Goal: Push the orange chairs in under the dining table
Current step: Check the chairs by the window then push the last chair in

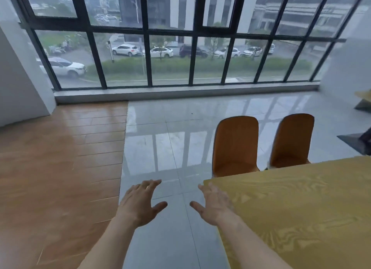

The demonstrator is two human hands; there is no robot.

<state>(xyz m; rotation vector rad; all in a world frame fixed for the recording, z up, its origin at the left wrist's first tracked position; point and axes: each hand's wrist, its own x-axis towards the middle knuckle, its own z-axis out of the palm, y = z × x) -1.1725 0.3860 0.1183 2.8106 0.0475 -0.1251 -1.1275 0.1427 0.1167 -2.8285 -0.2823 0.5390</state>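
Note:
Two orange chairs stand side by side at the far edge of the yellow wood-grain dining table. The left chair and the right chair face me, their seats partly hidden behind the table's edge. My left hand hovers over the grey tiled floor, fingers spread, holding nothing. My right hand is spread too, empty, its fingertips near the table's near-left corner. Both hands are well short of the chairs.
A glossy grey tile floor runs to a wide black-framed window wall. Wood flooring lies on the left by a white wall. Dark furniture legs and another yellow top show at the right edge.

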